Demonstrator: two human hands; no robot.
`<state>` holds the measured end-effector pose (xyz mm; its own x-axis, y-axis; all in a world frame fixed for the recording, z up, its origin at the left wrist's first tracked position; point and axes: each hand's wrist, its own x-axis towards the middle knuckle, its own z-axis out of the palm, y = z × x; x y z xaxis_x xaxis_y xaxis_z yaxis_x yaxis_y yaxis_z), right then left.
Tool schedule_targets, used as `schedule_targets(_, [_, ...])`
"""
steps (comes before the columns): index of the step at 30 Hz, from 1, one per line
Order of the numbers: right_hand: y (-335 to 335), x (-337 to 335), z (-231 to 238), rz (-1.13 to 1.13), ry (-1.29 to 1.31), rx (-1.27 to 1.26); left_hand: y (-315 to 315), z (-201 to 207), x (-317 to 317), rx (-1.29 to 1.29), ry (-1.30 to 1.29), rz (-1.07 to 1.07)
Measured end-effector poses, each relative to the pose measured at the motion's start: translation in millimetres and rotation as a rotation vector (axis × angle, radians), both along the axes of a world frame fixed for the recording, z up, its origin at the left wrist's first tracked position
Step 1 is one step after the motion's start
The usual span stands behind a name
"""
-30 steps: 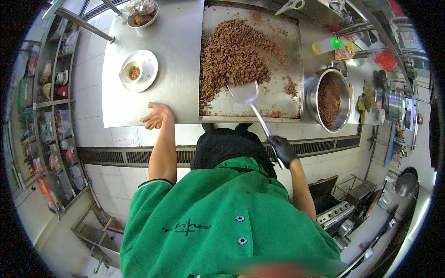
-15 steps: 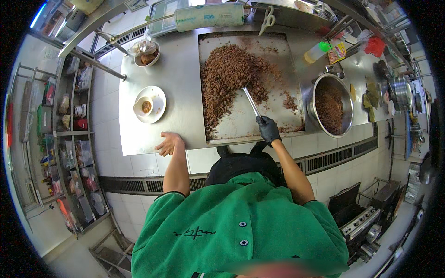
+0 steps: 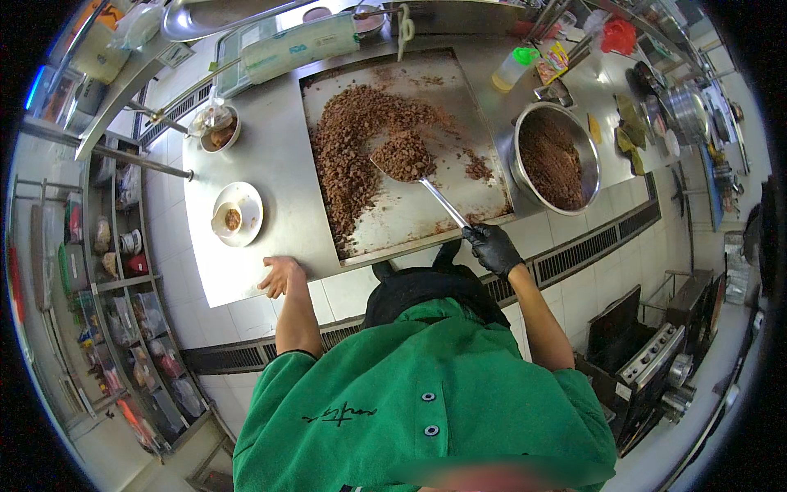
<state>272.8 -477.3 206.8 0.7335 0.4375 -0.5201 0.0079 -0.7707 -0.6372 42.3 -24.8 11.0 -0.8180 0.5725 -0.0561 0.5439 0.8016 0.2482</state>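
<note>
My right hand (image 3: pixel 492 249), in a black glove, is closed round the handle of a large metal spoon (image 3: pixel 443 203). The spoon's head is heaped with brown cooked ground meat (image 3: pixel 403 155) and hangs over the flat griddle (image 3: pixel 434 220). Along the griddle's left and far parts lies a curved pile of the same crumbled meat (image 3: pixel 340 139). To the right of the griddle stands a steel bowl (image 3: pixel 525 182), partly filled with similar meat. My bare left hand (image 3: pixel 280 275) rests at the front edge of the steel counter, fingers spread, holding nothing.
On the counter's left are a white plate (image 3: pixel 250 205) with a small cup and a bowl (image 3: pixel 232 139) with a plastic bag. Past the steel bowl are a green-capped bottle (image 3: pixel 515 69), a yellow packet (image 3: pixel 553 63) and dark green leaves (image 3: pixel 630 131). A wrapped roll (image 3: pixel 303 56) hangs at the back.
The spoon has come out of the pile, now heaped with meat, and has moved toward me and right. A hollow shows in the pile. My left hand stays on the counter edge; the view has turned.
</note>
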Motion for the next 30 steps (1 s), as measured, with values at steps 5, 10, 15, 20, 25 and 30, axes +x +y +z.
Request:
schedule_targets(5, [-27, 0, 12, 0.092, -0.221, 0.132, -2, 5, 2, 0.006, -0.001, 0.018])
schedule_targets(10, [-41, 2, 35, -0.140, 0.070, 0.083, -1, 5, 4, -0.006, 0.001, 0.047])
schedule_targets(15, [-47, 8, 68, -0.085, 0.080, 0.001, 4, -6, 0, 0.013, 0.070, 0.060])
schedule_targets(20, [-70, 15, 101, 0.017, 0.021, 0.025, 4, -14, -1, 0.038, 0.088, 0.077])
schedule_targets(25, [-101, 18, 129, -0.236, 0.142, 0.131, 3, -14, 0, 0.060, 0.077, 0.084])
schedule_targets(30, [-136, 16, 156, -0.431, 0.073, 0.259, 2, -13, 0, 0.049, 0.048, 0.092])
